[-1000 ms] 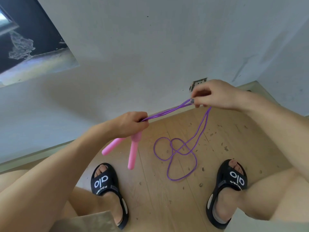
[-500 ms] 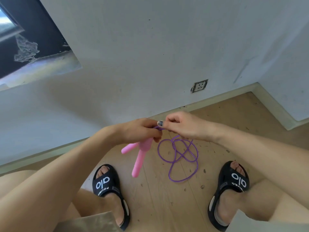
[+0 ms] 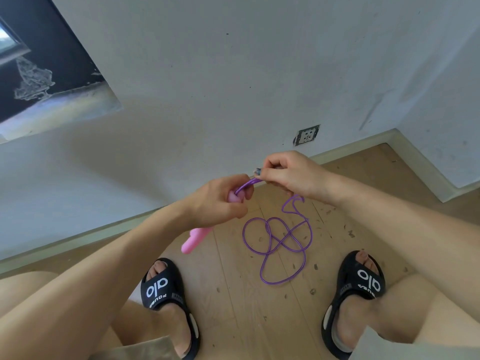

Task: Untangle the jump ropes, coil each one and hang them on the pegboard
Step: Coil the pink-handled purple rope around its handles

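Observation:
One purple jump rope (image 3: pixel 275 242) with pink handles (image 3: pixel 193 240) is in view. My left hand (image 3: pixel 218 201) grips the pink handles together near their tops, and they hang down below the fist. My right hand (image 3: pixel 285 175) pinches the doubled purple cord a short way from the left hand. From the right hand the cord drops to the wooden floor, where it lies in several loose crossing loops between my feet. No pegboard is in view.
I sit or crouch facing a white wall with a wall socket (image 3: pixel 306 135) above the skirting board. Black slides (image 3: pixel 168 300) (image 3: pixel 361 289) are on my feet on either side of the rope. A dark window recess (image 3: pixel 39 68) is at upper left. Small debris dots the floor.
A second ago my right hand held the cord stretched far to the right. It came in close to the left hand, then drew a short length out again. The handles now hang together.

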